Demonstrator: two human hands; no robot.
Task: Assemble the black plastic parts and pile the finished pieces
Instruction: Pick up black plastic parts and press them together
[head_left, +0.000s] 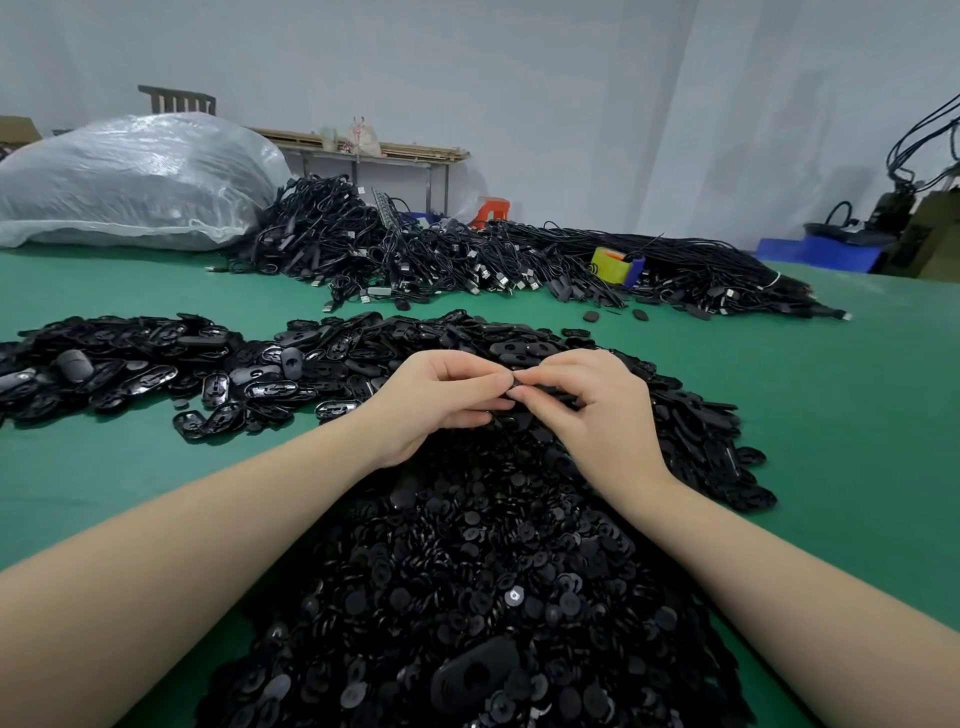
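Both grips pinch one small black part at centre frame.

Left hand (441, 395) and right hand (582, 400) meet fingertip to fingertip, fingers curled, pinching the black plastic part (517, 383) between them; it is mostly hidden, so its exact shape cannot be told. At left on the green counter (130, 467) lies a spread of oval shells (130, 364); under the forearms, lower centre, a heap of small round discs (467, 597); at right, more flat oval pieces (691, 415). Cables (467, 260) pile up behind, a clear plastic bag (130, 182) at upper left. Judging by size, the parts look light, stiff and smooth, so likely slippery; edges seem the safest hold, pressing squarely to seat them.
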